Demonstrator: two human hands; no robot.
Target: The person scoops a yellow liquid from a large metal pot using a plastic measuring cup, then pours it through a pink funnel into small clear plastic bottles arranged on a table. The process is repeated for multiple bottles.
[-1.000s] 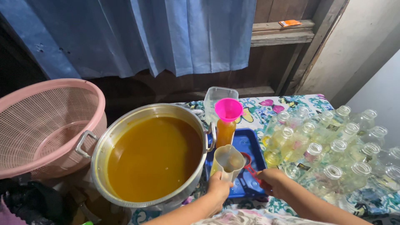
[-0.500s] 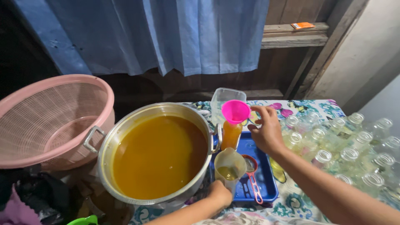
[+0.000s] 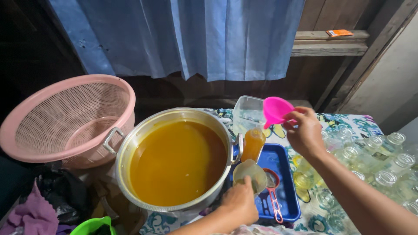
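My right hand (image 3: 305, 132) holds a pink funnel (image 3: 275, 110) lifted above and to the right of a small bottle (image 3: 253, 144) filled with orange liquid. That bottle stands on a blue tray (image 3: 287, 182). My left hand (image 3: 239, 203) grips a clear plastic cup (image 3: 249, 173) over the tray, close to the rim of a large metal pot (image 3: 174, 161) full of orange-yellow liquid. A small red-handled strainer (image 3: 273, 191) lies on the tray.
A pink plastic basket (image 3: 65, 119) sits left of the pot. Several clear bottles (image 3: 374, 163), some filled with yellow liquid, cover the patterned tablecloth at right. A clear container (image 3: 246, 113) stands behind the tray. A blue curtain (image 3: 183, 35) hangs behind.
My right hand went from near the tray up to the pink funnel and has lifted it off the orange bottle, to the right. The left hand stays on the cup.
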